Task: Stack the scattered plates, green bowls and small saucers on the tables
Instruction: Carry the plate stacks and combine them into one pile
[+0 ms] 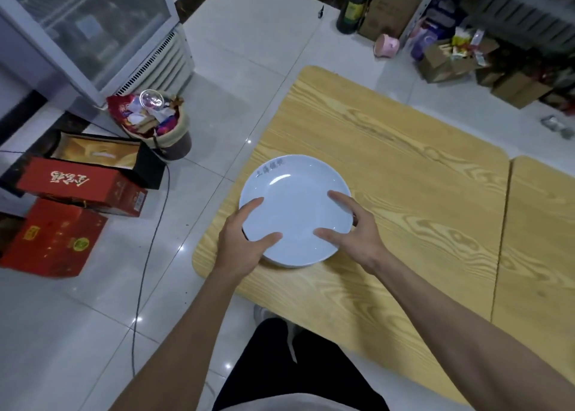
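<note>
A white plate [292,193] with grey writing near its far rim lies near the left end of a wooden table [404,168]. A second rim shows under its near edge, so it seems to sit on another plate. My left hand [241,239] grips the plate's near left rim, thumb and forefinger on top, the other fingers hidden underneath. My right hand [351,227] holds the near right rim the same way, thumb and forefinger lying on the plate's face. No green bowls or saucers are in view.
A second wooden table [541,239] adjoins on the right. On the tiled floor to the left stand red boxes [62,217], a full rubbish bin [161,124] and a glass-door fridge [93,31], with a cable trailing. Cardboard boxes and shelves [466,53] fill the far right.
</note>
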{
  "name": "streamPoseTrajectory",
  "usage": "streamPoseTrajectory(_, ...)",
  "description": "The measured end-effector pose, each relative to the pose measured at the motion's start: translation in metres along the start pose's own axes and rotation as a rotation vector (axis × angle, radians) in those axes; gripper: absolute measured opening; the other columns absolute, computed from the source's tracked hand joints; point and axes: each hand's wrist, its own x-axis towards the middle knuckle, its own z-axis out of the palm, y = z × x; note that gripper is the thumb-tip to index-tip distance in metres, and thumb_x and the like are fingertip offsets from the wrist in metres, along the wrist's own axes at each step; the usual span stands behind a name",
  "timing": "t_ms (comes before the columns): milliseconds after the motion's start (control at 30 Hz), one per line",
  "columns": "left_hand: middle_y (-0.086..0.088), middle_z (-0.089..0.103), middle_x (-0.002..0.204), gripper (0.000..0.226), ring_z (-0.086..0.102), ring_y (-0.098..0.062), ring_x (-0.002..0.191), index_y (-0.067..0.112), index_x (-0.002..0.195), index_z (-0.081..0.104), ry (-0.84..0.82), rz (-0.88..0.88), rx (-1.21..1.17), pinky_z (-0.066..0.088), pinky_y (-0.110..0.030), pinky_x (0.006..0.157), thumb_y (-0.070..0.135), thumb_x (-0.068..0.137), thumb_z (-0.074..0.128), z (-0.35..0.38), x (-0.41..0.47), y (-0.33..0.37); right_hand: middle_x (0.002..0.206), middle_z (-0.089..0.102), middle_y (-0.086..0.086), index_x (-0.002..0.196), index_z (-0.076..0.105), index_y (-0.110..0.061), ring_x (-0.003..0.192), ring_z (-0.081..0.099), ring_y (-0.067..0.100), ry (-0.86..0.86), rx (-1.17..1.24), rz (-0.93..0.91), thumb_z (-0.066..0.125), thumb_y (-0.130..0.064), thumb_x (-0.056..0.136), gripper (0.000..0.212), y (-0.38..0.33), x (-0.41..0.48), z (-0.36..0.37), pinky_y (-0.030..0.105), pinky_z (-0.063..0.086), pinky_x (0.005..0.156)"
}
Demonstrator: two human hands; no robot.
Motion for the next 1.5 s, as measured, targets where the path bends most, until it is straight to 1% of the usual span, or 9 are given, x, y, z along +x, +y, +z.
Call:
streamPoseTrajectory(267, 0.011, 0.054, 0.132, 0.07, 0.052, -0.007, 0.121, 0.05, 0.126, 0.056, -0.129, 0.137, 0.067, 0.051, -0.038, 0.097, 0.041, 0.063, 0.084, 0.006, 0.003, 0.033, 0.127, 0.06, -0.018, 0.126, 0.063, -0.034, 0.118, 0.058, 0.005, 0.107, 0.099, 0.007, 0.096, -0.017, 0.058, 0.078, -0.008, -0.022, -0.025, 0.036, 0.052, 0.1)
streamPoseTrajectory(400, 0.011, 0.052, 0.135, 0.071, 0.05, -0.006, 0.123, 0.046, 0.128, 0.057, -0.221, 0.2, 0.078, 0.049, -0.038, 0.101, 0.033, 0.066, 0.089, 0.028, -0.004, 0.062, 0.122, 0.057, -0.029, 0.128, 0.063, -0.032, 0.111, 0.058, -0.005, 0.173, 0.13, 0.003, 0.095, -0.016, 0.058, 0.079, -0.015, -0.047, -0.058, 0.031, 0.053, 0.097)
streamPoseTrajectory(567, 0.016, 0.053, 0.133, 0.076, 0.053, -0.009, 0.122, 0.055, 0.121, 0.057, -0.334, 0.282, 0.097, 0.051, -0.041, 0.099, 0.053, 0.051, 0.085, 0.075, -0.031, 0.1, 0.129, 0.058, -0.018, 0.129, 0.062, -0.034, 0.114, 0.058, 0.001, 0.289, 0.134, -0.034, 0.097, -0.022, 0.056, 0.082, -0.013, -0.098, -0.114, 0.032, 0.054, 0.096)
streamPoseTrajectory(867, 0.028, 0.056, 0.124, 0.079, 0.058, -0.004, 0.114, 0.038, 0.126, 0.061, -0.525, 0.369, 0.103, 0.051, -0.029, 0.094, 0.039, 0.051, 0.088, 0.211, -0.136, 0.153, 0.128, 0.059, -0.012, 0.131, 0.06, -0.032, 0.114, 0.06, 0.011, 0.484, 0.133, -0.059, 0.096, -0.026, 0.056, 0.084, 0.029, -0.22, -0.249, 0.038, 0.054, 0.096)
streamPoseTrajectory(967, 0.02, 0.056, 0.13, 0.079, 0.057, -0.007, 0.116, 0.036, 0.128, 0.061, -0.579, 0.377, 0.094, 0.052, -0.032, 0.095, 0.035, 0.055, 0.092, 0.265, -0.174, 0.158, 0.127, 0.057, -0.014, 0.131, 0.06, -0.032, 0.116, 0.058, 0.013, 0.545, 0.103, -0.06, 0.096, -0.027, 0.056, 0.083, 0.05, -0.261, -0.3, 0.035, 0.053, 0.096)
streamPoseTrajectory(1067, 0.019, 0.057, 0.129, 0.086, 0.058, -0.007, 0.115, 0.036, 0.128, 0.061, -0.616, 0.393, 0.104, 0.052, -0.032, 0.093, 0.045, 0.047, 0.09, 0.318, -0.207, 0.164, 0.127, 0.056, -0.015, 0.133, 0.059, -0.031, 0.116, 0.056, 0.012, 0.587, 0.086, -0.057, 0.095, -0.027, 0.058, 0.083, 0.068, -0.298, -0.348, 0.033, 0.052, 0.095)
streamPoseTrajectory(1267, 0.023, 0.059, 0.12, 0.077, 0.059, 0.0, 0.106, 0.041, 0.121, 0.063, -0.714, 0.431, 0.12, 0.052, -0.023, 0.082, 0.041, 0.048, 0.089, 0.42, -0.259, 0.187, 0.131, 0.054, -0.014, 0.129, 0.056, -0.04, 0.116, 0.054, 0.009, 0.689, 0.081, -0.012, 0.094, -0.036, 0.058, 0.081, 0.108, -0.355, -0.436, 0.024, 0.048, 0.087)
streamPoseTrajectory(1367, 0.024, 0.057, 0.122, 0.08, 0.059, -0.002, 0.108, 0.042, 0.121, 0.063, -0.764, 0.454, 0.154, 0.053, -0.028, 0.086, 0.048, 0.046, 0.088, 0.47, -0.272, 0.198, 0.13, 0.054, -0.014, 0.128, 0.056, -0.041, 0.117, 0.054, 0.01, 0.733, 0.098, 0.01, 0.094, -0.036, 0.058, 0.08, 0.126, -0.371, -0.477, 0.026, 0.048, 0.092)
streamPoseTrajectory(1500, 0.027, 0.055, 0.121, 0.077, 0.057, -0.007, 0.111, 0.041, 0.123, 0.062, -0.805, 0.481, 0.18, 0.053, -0.033, 0.09, 0.045, 0.05, 0.089, 0.539, -0.281, 0.209, 0.129, 0.051, -0.013, 0.133, 0.055, -0.037, 0.116, 0.052, 0.01, 0.777, 0.116, 0.044, 0.093, -0.032, 0.061, 0.082, 0.15, -0.383, -0.532, 0.021, 0.045, 0.086)
